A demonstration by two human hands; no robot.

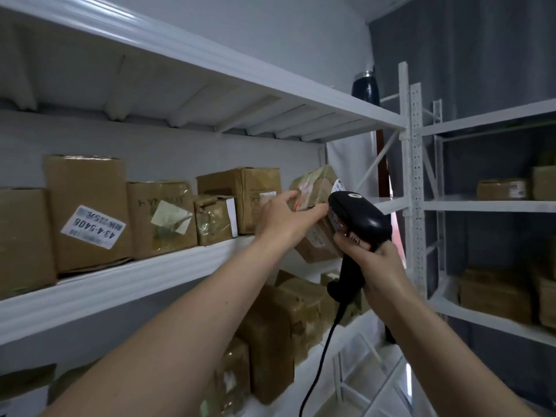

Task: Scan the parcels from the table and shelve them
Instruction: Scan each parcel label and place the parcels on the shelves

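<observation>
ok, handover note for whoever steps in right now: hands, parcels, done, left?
Left hand: grips a taped cardboard parcel, held tilted at the right end of the middle shelf, not yet set down.
Right hand: grips the black corded scanner, its head right against the parcel.
Parcels: a row of boxes already stands on that shelf; more lie on the shelf below. The table is out of view.
Done: cannot tell whether this parcel has been scanned.
Left: confirm the scan, seat the parcel in the gap at the row's right end, then probably go back for more.
</observation>
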